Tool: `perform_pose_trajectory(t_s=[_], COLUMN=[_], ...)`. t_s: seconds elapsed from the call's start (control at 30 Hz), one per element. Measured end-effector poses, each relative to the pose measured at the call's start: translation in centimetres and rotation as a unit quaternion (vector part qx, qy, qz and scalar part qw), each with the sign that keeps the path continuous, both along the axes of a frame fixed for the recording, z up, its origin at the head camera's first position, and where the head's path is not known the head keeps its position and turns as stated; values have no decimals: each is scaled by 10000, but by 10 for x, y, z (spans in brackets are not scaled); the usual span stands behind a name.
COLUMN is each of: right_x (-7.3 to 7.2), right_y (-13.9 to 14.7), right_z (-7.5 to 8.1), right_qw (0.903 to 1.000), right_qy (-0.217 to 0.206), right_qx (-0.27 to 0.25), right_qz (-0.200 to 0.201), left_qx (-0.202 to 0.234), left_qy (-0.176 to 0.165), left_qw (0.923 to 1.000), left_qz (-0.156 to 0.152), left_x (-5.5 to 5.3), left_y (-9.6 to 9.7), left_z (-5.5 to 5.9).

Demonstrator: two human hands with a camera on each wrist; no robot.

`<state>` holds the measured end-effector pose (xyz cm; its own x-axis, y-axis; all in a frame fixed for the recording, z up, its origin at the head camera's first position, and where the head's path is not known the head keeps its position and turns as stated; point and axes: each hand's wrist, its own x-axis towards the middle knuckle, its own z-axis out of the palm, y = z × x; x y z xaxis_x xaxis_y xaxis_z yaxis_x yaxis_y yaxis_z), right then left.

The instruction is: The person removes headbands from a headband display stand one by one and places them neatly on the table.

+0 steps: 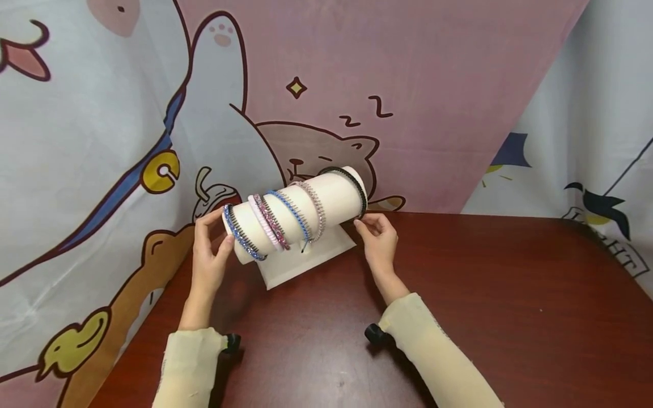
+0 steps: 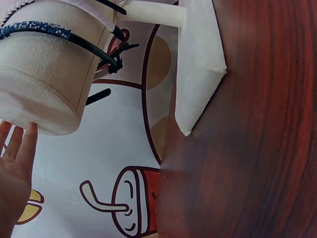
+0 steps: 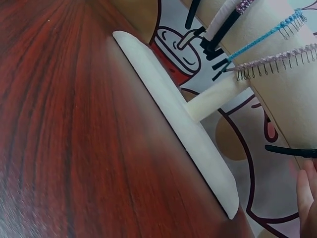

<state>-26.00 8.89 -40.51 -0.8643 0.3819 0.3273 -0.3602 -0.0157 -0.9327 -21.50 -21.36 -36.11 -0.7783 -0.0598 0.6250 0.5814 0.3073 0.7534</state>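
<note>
Black headband [image 3: 287, 150] sits round the right end of the white roll [image 1: 336, 195]; base [image 1: 301, 266] on counter [image 1: 459, 311]. Right grip [image 1: 380, 241] pinches the band at its near side. Left grip [image 1: 208, 258]: fingers rest against the roll's left end, likely bracing. Best practice: brace lightly, shift both band sides evenly, keep it square, clear of the pale toothed headband [image 1: 320, 209].

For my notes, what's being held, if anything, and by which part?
No grip is certain: the left hand touches the display roll at its left end; the right hand is at the black headband.
</note>
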Motion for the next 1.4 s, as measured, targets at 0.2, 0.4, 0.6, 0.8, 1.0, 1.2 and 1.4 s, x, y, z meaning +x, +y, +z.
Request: perform_pose_trajectory(t_s=[0.2, 0.4, 0.6, 0.8, 1.0, 1.2, 1.4], right_x=[-3, -5, -7, -19, -31, -34, -28], right_y=[7, 14, 19, 24, 27, 29, 32], right_z=[1, 3, 5, -6, -18, -17, -4], right_qw=[9998, 9997, 9998, 9996, 9990, 9989, 9985], right_qy=[126, 89, 21, -76, -83, -16, -234], right_qx=[-134, -206, -196, -244, -429, -464, -496], right_qz=[112, 77, 100, 100, 38, -5, 85], left_qx=[87, 69, 110, 114, 74, 44, -9], left_qy=[51, 28, 36, 5, -63, 4, -34], left_qw=[9999, 10000, 9999, 9999, 9999, 10000, 10000], left_qz=[-14, 44, -15, 28, 53, 41, 63], left_x=[-9, -24, -13, -15, -15, -2, 0], left_y=[-5, -15, -7, -8, -8, 1, 2], left_z=[-11, -28, -15, -18, -18, -3, -1])
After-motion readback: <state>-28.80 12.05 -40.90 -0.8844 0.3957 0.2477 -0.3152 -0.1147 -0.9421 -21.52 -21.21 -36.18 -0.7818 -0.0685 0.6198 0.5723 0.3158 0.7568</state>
